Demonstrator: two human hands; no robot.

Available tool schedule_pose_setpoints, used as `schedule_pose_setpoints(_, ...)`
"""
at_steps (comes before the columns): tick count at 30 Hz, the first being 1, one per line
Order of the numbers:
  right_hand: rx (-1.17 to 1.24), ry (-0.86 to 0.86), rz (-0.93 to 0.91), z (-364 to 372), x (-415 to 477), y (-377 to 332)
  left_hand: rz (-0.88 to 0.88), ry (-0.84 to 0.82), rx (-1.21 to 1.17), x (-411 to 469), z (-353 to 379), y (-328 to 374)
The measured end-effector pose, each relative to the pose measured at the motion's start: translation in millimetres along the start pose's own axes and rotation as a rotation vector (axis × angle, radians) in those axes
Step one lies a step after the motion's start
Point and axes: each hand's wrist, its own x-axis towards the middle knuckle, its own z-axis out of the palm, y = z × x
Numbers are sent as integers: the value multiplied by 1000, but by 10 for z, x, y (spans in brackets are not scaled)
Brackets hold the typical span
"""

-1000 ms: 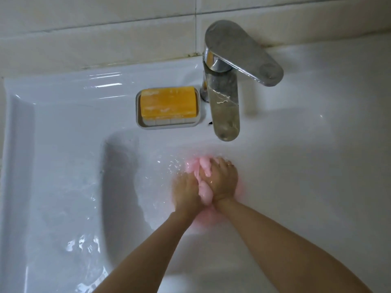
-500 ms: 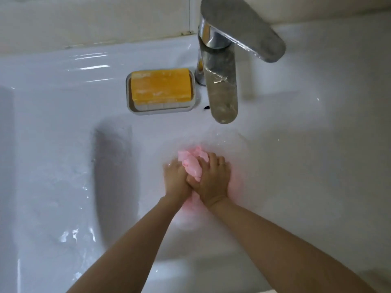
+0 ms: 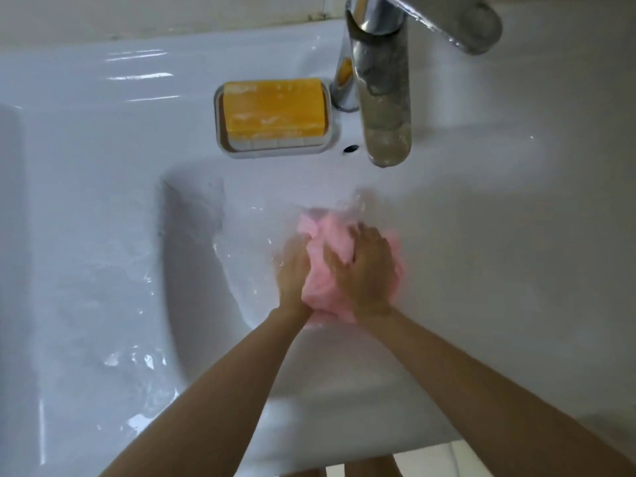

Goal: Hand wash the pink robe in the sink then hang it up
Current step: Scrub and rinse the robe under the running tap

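In the head view we hold the robe (image 3: 320, 280) bunched low in the sink (image 3: 103, 201), just right of centre. Our left hand (image 3: 292, 270) grips it from 9 o'clock, fingers curled into the cloth. Our right hand (image 3: 368, 273) clasps it from 3 o'clock, fingers wrapped over the top. Pink cloth bulges out between the palms. The tap (image 3: 382, 98) stands at 12 o'clock of the robe. Soap (image 3: 273, 108) lies in a dish (image 3: 272, 149) at 11 o'clock, just beside the tap
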Motion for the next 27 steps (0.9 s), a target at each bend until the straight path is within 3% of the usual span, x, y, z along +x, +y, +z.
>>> schedule_pose_setpoints(1, -93, -12, -159, 40, -173, 57, -54, -3, -63, -14, 16, 22)
schedule_pose_setpoints(2, -166, -65, -228, 107, -258, 121, -19, 6, 85, -15, 36, 70)
schedule_pose_setpoints(5, -214, -68, -173, 363, -98, 255, 384, 180, 731, 70, 77, -39)
schedule_pose_setpoints(8, -168, -36, -124, 482, 176, 247, 707, 450, 918, 147, 117, -146)
schedule_pose_setpoints(11, -93, -152, -9, 512, 340, 241, 596, 307, 952, 147, 114, -56)
schedule_pose_setpoints(14, -106, -268, 114, 473, 453, 241, 304, -108, 764, 198, -88, 266)
schedule_pose_setpoints(16, 180, -412, 338, 368, 574, 274, 101, -461, 344, 125, -297, 533)
schedule_pose_setpoints(17, 398, -454, 496, 290, 643, 323, 26, -533, 88, 41, -390, 639)
schedule_pose_setpoints(18, 624, -492, 630, 167, 712, 376, -61, -555, -157, -51, -461, 707)
schedule_pose_setpoints(19, 718, -545, 626, 32, 776, 452, -158, -558, -380, -129, -511, 741)
schedule_pose_setpoints(21, 699, -505, 519, -187, 850, 607, -276, -564, -652, -265, -542, 780)
schedule_pose_setpoints(24, 620, -293, 537, -597, 788, 650, -261, -639, -802, -492, -487, 898)
schedule_pose_setpoints(25, 708, -301, 548, -712, 742, 663, -231, -669, -818, -548, -468, 940)
schedule_pose_setpoints(27, 915, -521, 355, -856, 601, 588, -92, -716, -720, -595, -442, 1010)
